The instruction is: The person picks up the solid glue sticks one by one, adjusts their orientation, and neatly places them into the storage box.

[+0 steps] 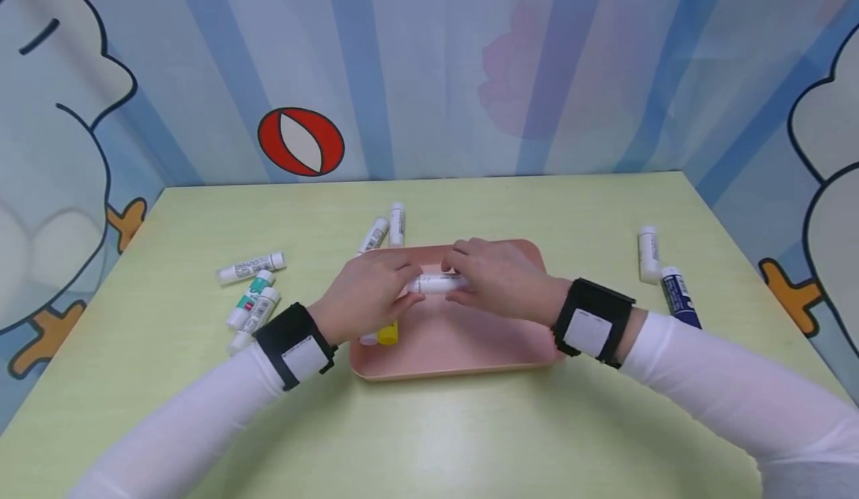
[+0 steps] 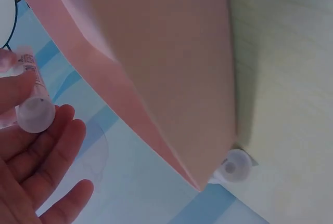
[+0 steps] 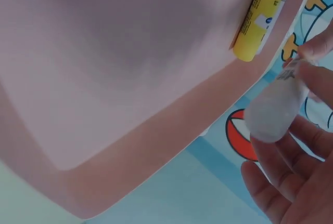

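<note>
Over the pink tray point(image 1: 470, 342), a white glue stick point(image 1: 438, 283) lies level between both hands. My left hand point(image 1: 367, 296) pinches its left end with thumb and fingers. At the other end, my right hand point(image 1: 499, 277) grips it the same way. The right wrist view shows the glue stick's rounded translucent end point(image 3: 273, 112), with the thumb and fingers around the tube behind it. Inside the tray's left side lie a yellow glue stick point(image 1: 388, 333) and a white one point(image 1: 368, 339), both partly covered by my left hand in the head view.
Left of the tray lie several glue sticks, including a green-and-white one point(image 1: 251, 300). Two white ones, one upright-pointing point(image 1: 397, 224) and one slanted point(image 1: 373, 235), lie behind the tray's far edge. To the right are a white glue stick point(image 1: 649, 254) and a dark blue one point(image 1: 679, 296).
</note>
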`<state>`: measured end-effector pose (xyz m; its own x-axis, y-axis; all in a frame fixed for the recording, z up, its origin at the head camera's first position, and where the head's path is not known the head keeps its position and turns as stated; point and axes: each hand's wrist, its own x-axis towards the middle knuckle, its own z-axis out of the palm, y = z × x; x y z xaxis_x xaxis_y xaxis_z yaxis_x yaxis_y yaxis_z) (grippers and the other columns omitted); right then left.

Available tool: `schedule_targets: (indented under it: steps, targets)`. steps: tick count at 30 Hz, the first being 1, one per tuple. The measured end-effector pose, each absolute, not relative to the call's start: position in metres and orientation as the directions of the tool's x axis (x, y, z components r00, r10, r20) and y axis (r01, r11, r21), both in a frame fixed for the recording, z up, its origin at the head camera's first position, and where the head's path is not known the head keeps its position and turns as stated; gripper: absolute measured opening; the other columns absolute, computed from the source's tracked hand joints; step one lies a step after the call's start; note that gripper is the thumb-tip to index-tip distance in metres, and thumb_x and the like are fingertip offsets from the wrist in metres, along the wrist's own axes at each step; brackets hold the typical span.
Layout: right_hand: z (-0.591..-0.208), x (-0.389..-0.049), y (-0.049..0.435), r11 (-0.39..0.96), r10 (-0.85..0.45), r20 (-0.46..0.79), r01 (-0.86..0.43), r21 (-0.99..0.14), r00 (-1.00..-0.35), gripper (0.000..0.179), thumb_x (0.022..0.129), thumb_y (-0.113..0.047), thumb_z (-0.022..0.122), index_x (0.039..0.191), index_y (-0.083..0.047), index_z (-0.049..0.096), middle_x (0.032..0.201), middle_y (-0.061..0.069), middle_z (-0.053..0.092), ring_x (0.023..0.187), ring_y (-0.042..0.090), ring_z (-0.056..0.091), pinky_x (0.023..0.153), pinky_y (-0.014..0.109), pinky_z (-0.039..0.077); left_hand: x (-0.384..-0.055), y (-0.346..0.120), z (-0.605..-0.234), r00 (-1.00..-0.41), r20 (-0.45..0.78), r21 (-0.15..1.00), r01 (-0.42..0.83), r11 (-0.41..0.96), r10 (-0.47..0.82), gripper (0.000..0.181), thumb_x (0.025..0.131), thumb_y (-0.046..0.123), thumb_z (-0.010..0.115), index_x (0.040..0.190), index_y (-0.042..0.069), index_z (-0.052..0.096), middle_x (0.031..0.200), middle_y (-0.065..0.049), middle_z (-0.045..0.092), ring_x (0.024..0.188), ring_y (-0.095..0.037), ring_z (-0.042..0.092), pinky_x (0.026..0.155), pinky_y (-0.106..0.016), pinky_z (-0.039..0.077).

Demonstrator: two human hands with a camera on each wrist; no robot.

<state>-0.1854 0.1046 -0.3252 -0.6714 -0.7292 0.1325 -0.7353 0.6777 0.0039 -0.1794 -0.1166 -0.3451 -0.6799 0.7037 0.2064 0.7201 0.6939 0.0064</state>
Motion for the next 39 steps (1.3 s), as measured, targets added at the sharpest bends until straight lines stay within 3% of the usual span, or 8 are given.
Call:
schedule_targets:
  steps: [3,7,11,15,20,24,27,39]
  targets:
    - [-0.325,-0.189,0.109,0.736,-0.652,0.120,-0.663,-0.133,-0.748,0.046,0.085,-0.049,0.054,0.113,-0.012,0.053,0.098,0.000,0.052,0.081,0.012,0.050,0.060,0.024,0.043,-0.179,-0.121,-0.345,-0.733,0.181,0.030,0.671,0.741,0.656,0.036,0.082,0.039,0.063,0.106,0.012,0.062,0.102,-0.001,0.061,0.093,-0.015,0.056,0.081,-0.030,0.044]
    - [-0.324,-0.196,0.115,0.737,-0.502,0.128,-0.501,-0.455,-0.855,0.051,0.089,-0.050,0.046,0.121,-0.010,0.047,0.112,0.003,0.051,0.093,0.015,0.051,0.073,0.030,0.044,-0.179,-0.126,-0.344,-0.795,0.185,0.101,0.600,0.794,0.578,0.043,0.082,0.042,0.062,0.118,0.017,0.059,0.105,-0.001,0.062,0.087,-0.015,0.058,0.075,-0.029,0.046]
    - [-0.321,-0.201,0.117,0.570,-0.364,0.062,-0.275,-0.775,-0.929,0.052,0.091,-0.047,0.044,0.124,-0.007,0.042,0.117,0.007,0.050,0.100,0.020,0.051,0.078,0.034,0.043,-0.179,-0.128,-0.342,-0.828,0.212,0.165,0.554,0.816,0.519,0.045,0.084,0.042,0.060,0.123,0.021,0.056,0.096,-0.001,0.063,0.077,-0.013,0.054,0.065,-0.025,0.045]
    - [-0.322,-0.202,0.113,0.339,-0.291,-0.054,-0.050,-0.939,-0.955,0.055,0.092,-0.046,0.044,0.126,-0.003,0.039,0.117,0.013,0.049,0.103,0.025,0.053,0.080,0.036,0.045,-0.180,-0.127,-0.340,-0.837,0.246,0.174,0.535,0.827,0.490,0.040,0.084,0.042,0.059,0.112,0.013,0.061,0.091,-0.003,0.062,0.074,-0.013,0.050,0.060,-0.024,0.043]
    - [-0.326,-0.196,0.103,0.126,-0.242,-0.184,0.157,-0.980,-0.953,0.060,0.090,-0.048,0.046,0.126,-0.001,0.039,0.117,0.014,0.052,0.106,0.024,0.053,0.084,0.037,0.044,-0.180,-0.122,-0.337,-0.837,0.286,0.176,0.525,0.832,0.468,0.040,0.084,0.042,0.059,0.109,0.011,0.062,0.091,-0.003,0.062,0.074,-0.013,0.051,0.058,-0.024,0.043]
    - [-0.328,-0.189,0.095,0.011,-0.243,-0.225,0.229,-0.973,-0.944,0.054,0.090,-0.045,0.049,0.123,-0.003,0.043,0.117,0.012,0.054,0.106,0.022,0.053,0.085,0.033,0.043,-0.178,-0.117,-0.335,-0.822,0.322,0.175,0.538,0.825,0.469,0.037,0.084,0.040,0.060,0.106,0.011,0.062,0.087,-0.002,0.062,0.072,-0.012,0.051,0.057,-0.024,0.043]
    - [-0.330,-0.186,0.090,-0.044,-0.232,-0.200,0.216,-0.975,-0.952,0.050,0.090,-0.040,0.051,0.122,-0.002,0.043,0.117,0.012,0.053,0.105,0.021,0.054,0.084,0.031,0.043,-0.178,-0.115,-0.334,-0.816,0.332,0.174,0.547,0.819,0.474,0.035,0.084,0.040,0.061,0.104,0.012,0.063,0.086,-0.001,0.062,0.071,-0.012,0.050,0.056,-0.023,0.042]
    - [-0.335,-0.179,0.080,-0.053,-0.067,-0.153,0.157,-0.986,-0.986,0.049,0.087,-0.035,0.057,0.122,-0.005,0.044,0.114,0.009,0.053,0.099,0.019,0.057,0.084,0.029,0.044,-0.179,-0.112,-0.338,-0.807,0.345,0.174,0.556,0.812,0.479,0.035,0.083,0.040,0.061,0.105,0.012,0.063,0.089,-0.002,0.063,0.070,-0.011,0.052,0.056,-0.023,0.043]
